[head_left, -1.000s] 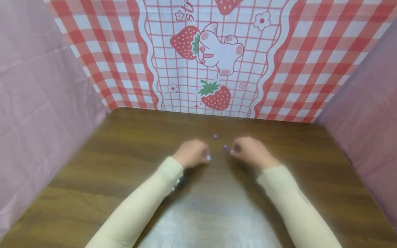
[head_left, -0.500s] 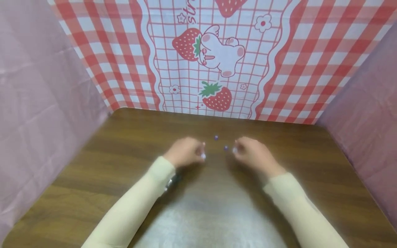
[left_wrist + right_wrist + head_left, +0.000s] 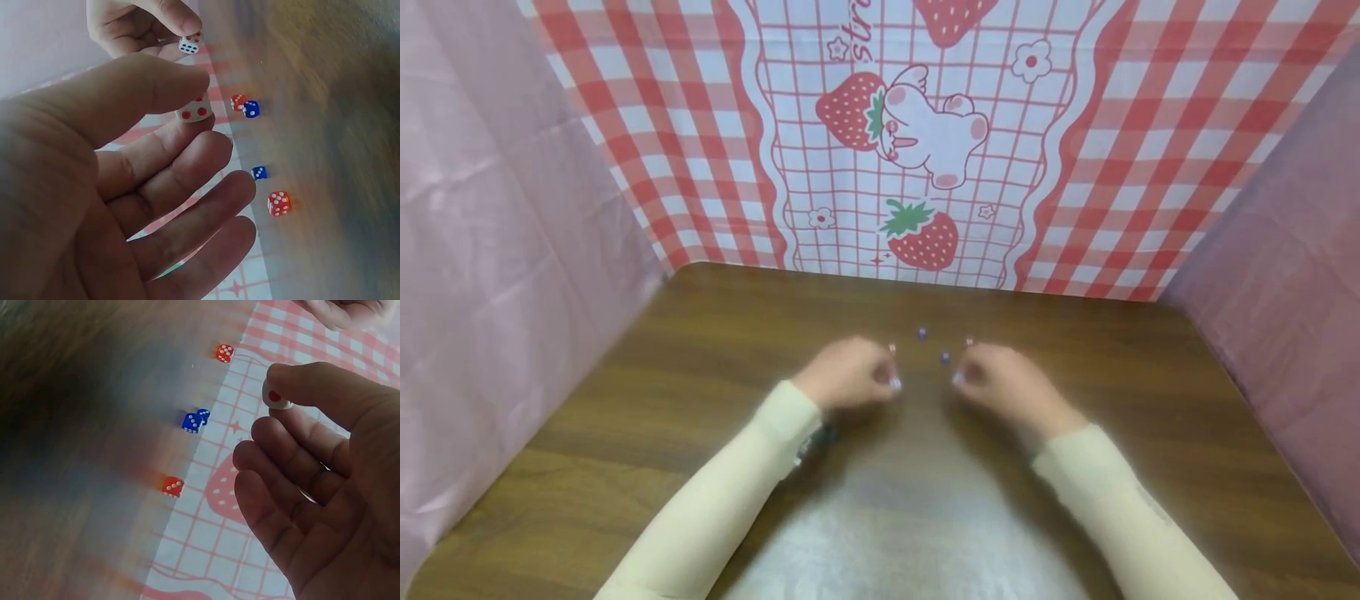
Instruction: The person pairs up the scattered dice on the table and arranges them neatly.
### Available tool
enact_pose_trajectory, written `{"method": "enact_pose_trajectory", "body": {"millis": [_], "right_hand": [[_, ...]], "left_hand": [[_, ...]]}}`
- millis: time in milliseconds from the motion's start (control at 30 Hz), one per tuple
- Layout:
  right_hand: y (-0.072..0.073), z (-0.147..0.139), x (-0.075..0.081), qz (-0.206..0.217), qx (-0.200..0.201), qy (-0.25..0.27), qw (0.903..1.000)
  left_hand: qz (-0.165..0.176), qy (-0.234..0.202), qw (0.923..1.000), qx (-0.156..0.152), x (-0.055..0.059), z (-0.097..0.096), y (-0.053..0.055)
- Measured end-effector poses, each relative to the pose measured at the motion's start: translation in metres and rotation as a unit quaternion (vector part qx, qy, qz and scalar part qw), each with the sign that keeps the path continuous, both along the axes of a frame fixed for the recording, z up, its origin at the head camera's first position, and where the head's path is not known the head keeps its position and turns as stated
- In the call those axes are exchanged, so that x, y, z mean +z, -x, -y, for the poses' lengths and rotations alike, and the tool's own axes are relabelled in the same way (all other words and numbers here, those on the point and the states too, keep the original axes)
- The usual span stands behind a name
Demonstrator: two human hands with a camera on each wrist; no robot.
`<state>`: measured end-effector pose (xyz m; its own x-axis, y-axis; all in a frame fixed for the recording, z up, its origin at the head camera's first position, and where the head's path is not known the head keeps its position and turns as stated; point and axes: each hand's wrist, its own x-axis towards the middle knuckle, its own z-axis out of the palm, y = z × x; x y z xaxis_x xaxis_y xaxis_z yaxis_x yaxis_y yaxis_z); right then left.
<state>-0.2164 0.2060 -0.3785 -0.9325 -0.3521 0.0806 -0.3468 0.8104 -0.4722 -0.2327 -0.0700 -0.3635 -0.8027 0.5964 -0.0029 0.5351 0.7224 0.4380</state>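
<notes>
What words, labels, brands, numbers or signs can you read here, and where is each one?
"str": red letters turned sideways on the cloth, cut off at the top edge.
No digits or letters show on the red dice, blue dice or white dice, only dots.
No brand is readable.

The left forearm (image 3: pixel 711 500) and right forearm (image 3: pixel 1131 504) slant forward and inward. The left hand (image 3: pixel 848 375) and right hand (image 3: pixel 1015 389) stand near each other, apart. On each, thumb (image 3: pixel 150 81) and index finger (image 3: pixel 312 432) pinch; the other fingers (image 3: pixel 194 206) bend loosely.
</notes>
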Motion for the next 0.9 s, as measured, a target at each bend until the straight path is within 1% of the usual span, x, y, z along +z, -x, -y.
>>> {"method": "enact_pose_trajectory", "body": {"millis": [167, 333, 533, 667, 733, 833, 900], "right_hand": [[-0.004, 0.004, 0.003, 0.011, 0.008, 0.009, 0.9999], [-0.006, 0.01, 0.004, 0.007, 0.041, -0.02, 0.9989], [-0.011, 0.013, 0.001, 0.047, 0.057, -0.033, 0.9967], [-0.014, 0.013, -0.003, 0.061, 0.083, -0.057, 0.9931], [-0.015, 0.013, -0.003, 0.07, 0.094, -0.066, 0.9909], [-0.016, 0.013, -0.002, 0.079, 0.11, -0.073, 0.988], [-0.017, 0.013, -0.001, 0.083, 0.123, -0.076, 0.986]], "left_hand": [[0.013, 0.001, 0.9998, -0.018, 0.0, -0.002, -0.003], [0.03, 0.021, 0.9985, -0.041, -0.001, -0.004, -0.007], [0.049, 0.042, 0.9951, -0.075, -0.005, -0.008, -0.009], [0.065, 0.047, 0.9922, -0.095, -0.007, -0.01, -0.011], [0.08, 0.048, 0.9902, -0.104, -0.008, -0.01, -0.012], [0.097, 0.05, 0.9869, -0.119, -0.011, -0.011, -0.013], [0.102, 0.052, 0.985, -0.13, -0.013, -0.012, -0.013]]}}
